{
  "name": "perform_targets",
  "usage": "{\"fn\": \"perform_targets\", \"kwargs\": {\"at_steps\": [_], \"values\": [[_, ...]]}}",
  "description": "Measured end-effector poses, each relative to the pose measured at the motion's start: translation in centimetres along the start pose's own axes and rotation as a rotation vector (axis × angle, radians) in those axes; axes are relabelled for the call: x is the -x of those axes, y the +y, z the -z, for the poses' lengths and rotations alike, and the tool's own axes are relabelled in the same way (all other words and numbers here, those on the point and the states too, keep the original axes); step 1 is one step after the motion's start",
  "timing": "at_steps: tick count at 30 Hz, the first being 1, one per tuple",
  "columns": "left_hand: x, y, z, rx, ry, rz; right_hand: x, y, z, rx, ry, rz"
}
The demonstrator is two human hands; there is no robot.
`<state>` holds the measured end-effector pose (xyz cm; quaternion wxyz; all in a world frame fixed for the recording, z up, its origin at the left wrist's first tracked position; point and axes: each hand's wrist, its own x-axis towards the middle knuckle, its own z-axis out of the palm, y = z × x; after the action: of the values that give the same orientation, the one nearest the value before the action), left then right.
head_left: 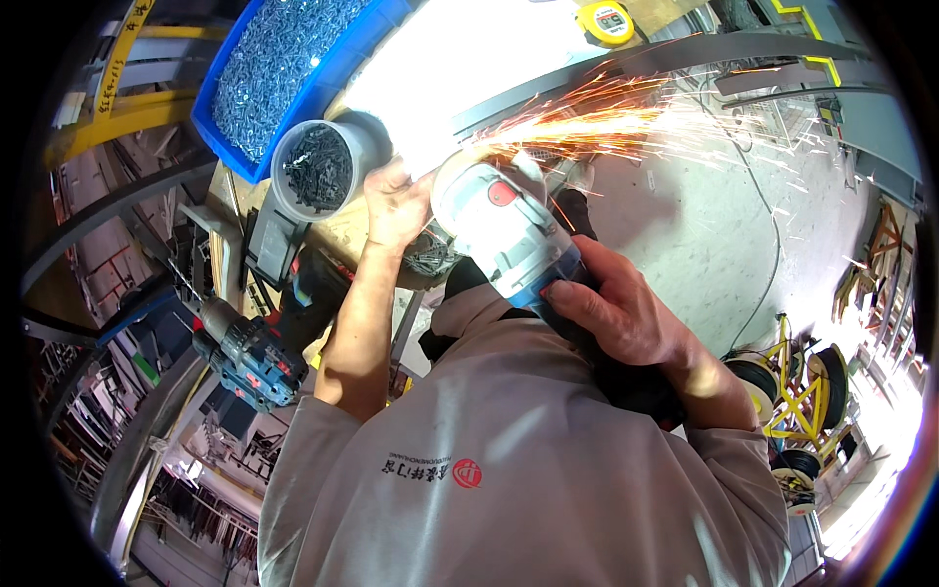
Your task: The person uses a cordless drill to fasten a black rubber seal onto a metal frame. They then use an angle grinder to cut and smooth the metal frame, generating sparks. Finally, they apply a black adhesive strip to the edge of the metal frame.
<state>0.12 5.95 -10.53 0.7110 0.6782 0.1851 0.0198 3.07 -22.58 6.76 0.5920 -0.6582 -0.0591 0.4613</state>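
My right hand is wrapped around the blue body of an angle grinder, the thumb lying along its side. Orange sparks stream away to the right from the grinder's disc end, beside a long dark metal bar. My left hand is at the left of the grinder's head, fingers curled. Strong glare washes out its fingertips, and what they grip cannot be made out. Close to its left stands a white plastic tub holding dark screws.
A blue bin full of silvery screws sits at the far left, and a yellow tape measure lies at the far side. A cordless drill is by my left elbow. Right, a cable crosses the floor toward cable reels.
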Motion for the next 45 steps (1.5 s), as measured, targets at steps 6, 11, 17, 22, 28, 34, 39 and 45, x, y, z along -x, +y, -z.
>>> {"fn": "perform_targets", "kwargs": {"at_steps": [6,11,17,22,28,34,39,45], "values": [[0.1,0.2,-0.4,0.12,-0.004,0.018,0.1,0.4,0.1,0.024,-0.009,-0.005],[0.1,0.3,-0.4,0.16,-0.009,0.006,0.0,0.5,0.0,0.024,-0.001,0.011],[0.2,0.8,-0.5,0.43,-0.033,0.101,0.0,0.2,-0.1,0.032,0.002,-0.009],[0.1,0.3,-0.3,0.177,0.004,0.058,0.0,0.4,-0.1,0.029,-0.002,0.012],[0.0,-0.1,-0.2,0.096,0.004,-0.001,0.0,0.3,-0.1,0.011,-0.001,-0.012],[0.2,1.2,-0.7,0.067,0.035,0.04,0.2,0.2,0.0,-0.004,-0.008,-0.027],[0.2,1.2,-0.7,0.252,-0.004,0.046,0.2,0.8,-0.1,-0.021,0.032,0.018],[-0.1,-0.7,0.3,0.322,-0.048,0.144,0.2,0.7,0.0,-0.006,0.039,0.024]]}}
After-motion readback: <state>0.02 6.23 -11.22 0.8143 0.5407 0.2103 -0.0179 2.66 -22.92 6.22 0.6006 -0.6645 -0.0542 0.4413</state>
